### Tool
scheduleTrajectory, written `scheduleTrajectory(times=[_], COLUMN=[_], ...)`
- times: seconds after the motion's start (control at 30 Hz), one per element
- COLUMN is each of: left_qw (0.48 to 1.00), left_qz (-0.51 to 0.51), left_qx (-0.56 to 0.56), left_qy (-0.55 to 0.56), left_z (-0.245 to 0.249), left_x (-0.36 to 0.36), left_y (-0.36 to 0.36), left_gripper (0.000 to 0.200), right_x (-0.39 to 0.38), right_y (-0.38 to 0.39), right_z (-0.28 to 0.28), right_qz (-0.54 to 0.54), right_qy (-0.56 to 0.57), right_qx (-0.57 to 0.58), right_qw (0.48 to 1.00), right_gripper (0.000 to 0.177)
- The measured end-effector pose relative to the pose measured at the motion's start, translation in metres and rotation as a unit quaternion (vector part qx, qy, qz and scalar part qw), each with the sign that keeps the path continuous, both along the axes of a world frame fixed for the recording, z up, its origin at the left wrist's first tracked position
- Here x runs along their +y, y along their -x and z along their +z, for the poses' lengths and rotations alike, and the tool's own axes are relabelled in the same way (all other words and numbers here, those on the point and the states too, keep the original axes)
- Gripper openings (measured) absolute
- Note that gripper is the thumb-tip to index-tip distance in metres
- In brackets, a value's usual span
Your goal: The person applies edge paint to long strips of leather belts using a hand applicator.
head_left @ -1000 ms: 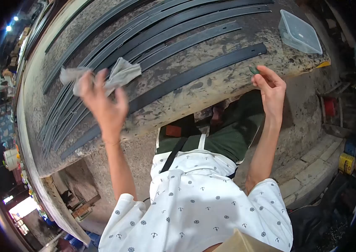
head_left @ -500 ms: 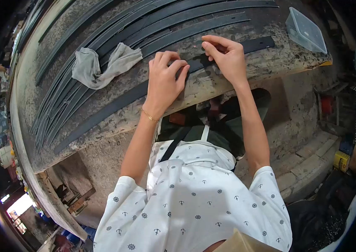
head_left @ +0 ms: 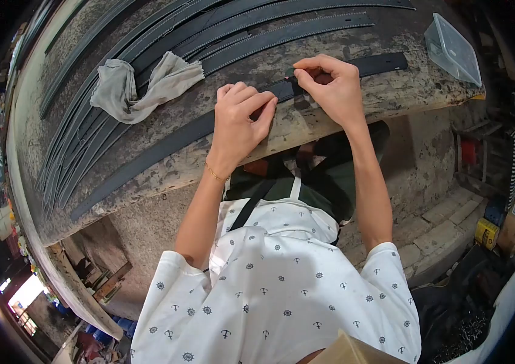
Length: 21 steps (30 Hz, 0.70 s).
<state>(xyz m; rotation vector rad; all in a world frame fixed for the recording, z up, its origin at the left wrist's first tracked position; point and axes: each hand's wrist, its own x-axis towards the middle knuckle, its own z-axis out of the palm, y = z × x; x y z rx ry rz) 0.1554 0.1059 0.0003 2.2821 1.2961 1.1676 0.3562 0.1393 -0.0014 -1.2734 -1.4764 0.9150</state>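
A long dark belt strap (head_left: 166,145) lies along the front of the worktable, its holed end at the right. My left hand (head_left: 239,124) rests over its middle, fingers curled, thumb and forefinger pinched together at the strap. Just to the right, my right hand (head_left: 336,88) is closed in a pinch above the strap. A small dark thing with a reddish spot (head_left: 289,77) shows at its fingertips; its kind is too small to make out. A crumpled grey cloth (head_left: 130,91) lies left of my hands, on several stitched dark straps (head_left: 287,37).
The stained worktable (head_left: 391,91) ends in a worn front edge close to my body. A clear plastic box (head_left: 454,51) stands at its right end. Below on the right are a wooden stool (head_left: 482,158) and a yellow box (head_left: 486,233).
My right hand has come down closer to the strap, and its fingertips now show a small dark thing. My left hand stays at the strap. The view has shifted slightly.
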Motion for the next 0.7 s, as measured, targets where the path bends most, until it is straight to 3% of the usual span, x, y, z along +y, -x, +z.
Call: scheduleTrajectory(times=[0.47, 0.53, 0.6, 0.67, 0.7], left_qw=[1.0, 1.0, 0.995, 0.989, 0.975], left_qz=[0.0, 0.001, 0.054, 0.123, 0.167], left_qx=[-0.014, -0.014, -0.082, 0.012, 0.084], left_qy=[0.008, 0.01, 0.033, -0.083, -0.124], left_z=[0.001, 0.002, 0.006, 0.018, 0.026], left_x=[0.0, -0.002, -0.005, 0.006, 0.014], left_y=[0.002, 0.002, 0.005, 0.035, 0.05], left_gripper=[0.006, 0.006, 0.007, 0.016, 0.037], right_x=[-0.001, 0.0, 0.0, 0.001, 0.002], right_y=[0.001, 0.001, -0.001, -0.005, -0.006], right_z=[0.003, -0.002, -0.002, 0.001, -0.001], right_qz=[0.011, 0.001, -0.016, -0.039, -0.043], right_qy=[-0.015, -0.007, 0.004, 0.043, 0.042], right_qx=[-0.039, 0.004, 0.052, 0.139, 0.139], right_qw=[0.999, 1.0, 0.999, 0.989, 0.988], right_gripper=[0.012, 0.011, 0.011, 0.012, 0.012])
